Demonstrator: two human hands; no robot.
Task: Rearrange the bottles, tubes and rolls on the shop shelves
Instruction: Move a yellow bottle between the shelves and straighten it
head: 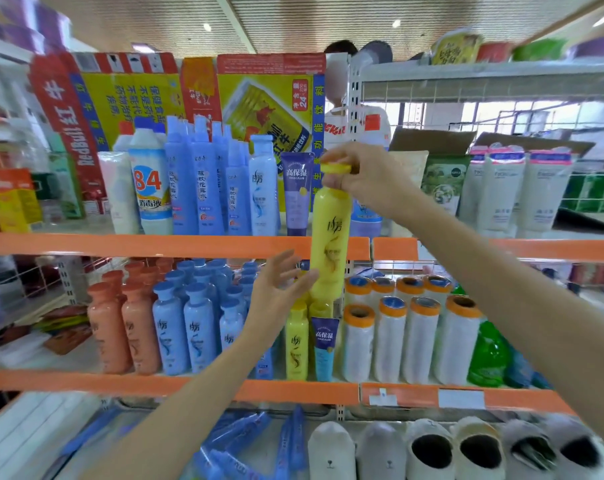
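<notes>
While held upright before the orange shelf edge [176, 245], between upper and middle shelves: yellow bottle [330, 244], neck pinched by right hand [366, 174] under the cap. Left hand [281, 289], fingers spread and relaxed, just touching its lower side.

Bright, even light falls from round ceiling lamps [207, 27] near 12 o'clock, and daylight washes out the windows [522, 116] at 2 o'clock. Shadows are soft. Wide-angle distortion bends the shelf edges [155, 245]; the frame's borders smear with blur.
</notes>
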